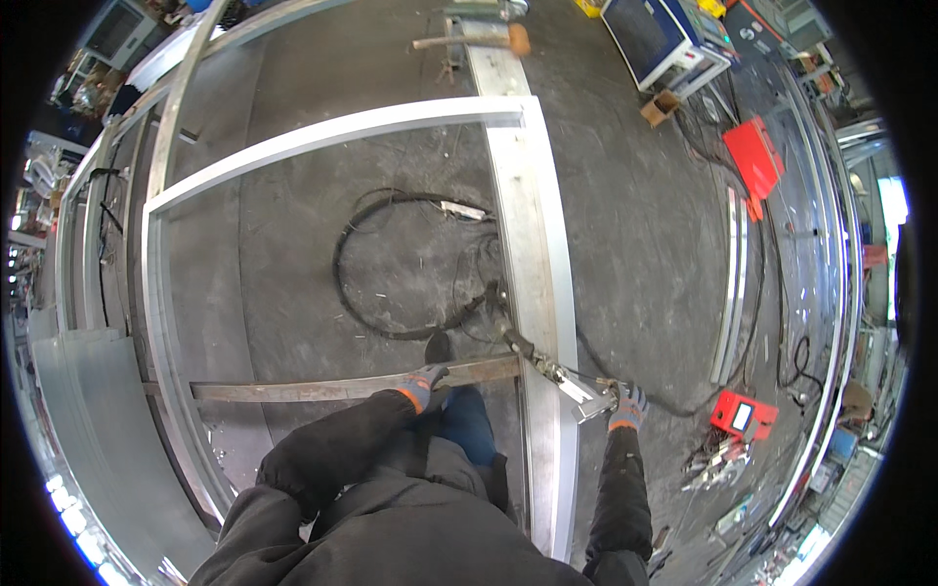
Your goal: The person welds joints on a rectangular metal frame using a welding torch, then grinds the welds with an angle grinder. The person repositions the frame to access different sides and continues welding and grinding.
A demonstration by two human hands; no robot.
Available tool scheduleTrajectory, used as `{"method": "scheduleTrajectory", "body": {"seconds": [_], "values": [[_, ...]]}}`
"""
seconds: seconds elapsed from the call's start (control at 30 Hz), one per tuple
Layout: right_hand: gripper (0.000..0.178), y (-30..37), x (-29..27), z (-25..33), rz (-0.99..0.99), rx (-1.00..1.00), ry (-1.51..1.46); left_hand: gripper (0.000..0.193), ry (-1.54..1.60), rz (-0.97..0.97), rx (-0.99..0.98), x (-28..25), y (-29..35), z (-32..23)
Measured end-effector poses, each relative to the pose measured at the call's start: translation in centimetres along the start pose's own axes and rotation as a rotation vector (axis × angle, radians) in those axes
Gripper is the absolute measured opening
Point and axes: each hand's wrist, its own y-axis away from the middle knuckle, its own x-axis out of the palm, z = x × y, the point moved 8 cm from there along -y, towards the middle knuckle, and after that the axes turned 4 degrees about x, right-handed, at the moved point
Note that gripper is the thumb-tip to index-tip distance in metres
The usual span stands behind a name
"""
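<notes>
My left hand, in a grey glove with an orange cuff, rests on a brownish crossbar, its fingers stretched forward and apparently holding nothing. My right hand, gloved the same way, is closed at the end of a silver metal tool with an angular, bracket-like part. The tool lies across the right side of a large white rectangular metal frame. A dark hose loops over the floor inside the frame and runs up towards the tool. My right fingertips are partly hidden.
A mallet lies on the support beam beyond the frame. To the right are a red box, a red case, two metal strips and floor cables. Sheet metal stands at the left. A blue-white machine stands far right.
</notes>
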Motion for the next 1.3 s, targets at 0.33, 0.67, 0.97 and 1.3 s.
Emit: {"method": "scheduleTrajectory", "body": {"seconds": [0.33,0.67,0.97,1.3], "values": [[0.065,-0.7,-3.8,5.8,0.174,-0.161,-0.011,0.029,0.485,0.072,0.799,-14.9,6.9,-31.8],[0.065,-10.5,-12.2,21.2,-0.259,-0.457,-0.996,0.026,0.388,-0.169,1.357,-22.5,7.2,-43.9],[0.095,-21.3,-21.9,34.1,-0.447,-0.171,-0.792,0.025,0.147,-0.302,1.014,-28.0,5.5,-40.1],[0.087,-20.2,-24.9,34.7,-0.311,-0.032,-0.726,0.033,0.124,-0.418,0.145,-34.9,-16.6,-12.3]]}}
